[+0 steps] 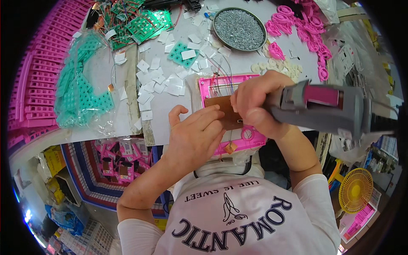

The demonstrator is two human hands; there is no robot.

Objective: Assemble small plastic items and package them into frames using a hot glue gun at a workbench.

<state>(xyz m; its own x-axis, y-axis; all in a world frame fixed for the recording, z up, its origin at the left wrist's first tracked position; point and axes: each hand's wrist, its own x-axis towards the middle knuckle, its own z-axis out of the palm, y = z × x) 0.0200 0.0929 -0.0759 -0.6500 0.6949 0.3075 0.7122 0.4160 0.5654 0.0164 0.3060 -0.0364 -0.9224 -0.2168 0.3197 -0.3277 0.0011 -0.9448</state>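
Observation:
A pink plastic housing (206, 89) lies in front of me at the table's near edge, with a brown circuit board (231, 123) on it. Thin wires run out of its far side, and a small orange-brown piece (230, 148) hangs at its near end. My left hand (197, 134) lies on the board, fingertips flat against its left part and thumb held apart. Around a grey power screwdriver (314, 108), the fingers of my right hand (263, 102) are closed at its front end, over the board's right side. The screwdriver's tip is hidden by that hand.
A round tray (216, 27) of small screws stands at the back. White square pads (159, 78), teal rubber keypads (85, 93), green circuit boards (148, 25), pink rings (282, 19) and cream discs (272, 64) cover the table. Below left sits a striped bag (78, 170) of pink housings.

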